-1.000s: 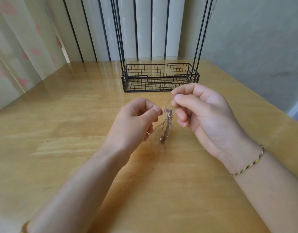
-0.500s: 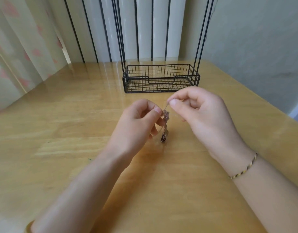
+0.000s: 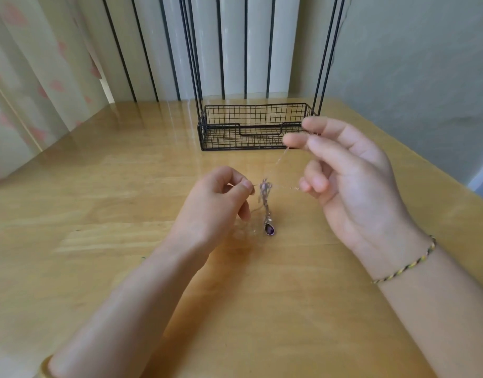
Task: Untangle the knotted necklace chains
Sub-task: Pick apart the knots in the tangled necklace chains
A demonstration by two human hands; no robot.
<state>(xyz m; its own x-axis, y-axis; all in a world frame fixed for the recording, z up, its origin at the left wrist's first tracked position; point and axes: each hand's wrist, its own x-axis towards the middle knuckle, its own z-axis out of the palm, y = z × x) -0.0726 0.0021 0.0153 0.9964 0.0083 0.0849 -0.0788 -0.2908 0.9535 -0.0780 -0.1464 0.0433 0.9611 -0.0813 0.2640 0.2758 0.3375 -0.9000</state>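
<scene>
Head view. I log the scene by size, largest first.

Table (image 3: 104,241): pale wood, glossy, fills most of the view. Curtain (image 3: 30,77) at far left, striped panel behind, grey wall to the right.

Basket (image 3: 251,132): black wire, low and rectangular, at the far middle of the table, with tall thin wire uprights rising from its ends. I see nothing inside it.

Right hand (image 3: 352,186): raised above the table, palm toward the camera, in front of the basket's right end. Thumb and index tips are pinched together on a fine strand; the other fingers curl loosely, and a second strand runs to the lower fingers, though I cannot tell whether they grip it. Braided cord bracelet (image 3: 406,266) on that wrist.

Left hand (image 3: 218,203): lower and nearer the table centre, fist mostly closed, thumb and index pinched on the chain just left of the knot.

Chains (image 3: 265,195): held in the air between the two hands, above the table. A tangled clump hangs just right of the left fingertips. Two thin strands fan out from it toward the right hand, one upward to the pinch, one nearly level.

Pendant (image 3: 269,229): dark purple teardrop stone, hanging below the clump, at or near the table surface; contact unclear.
</scene>
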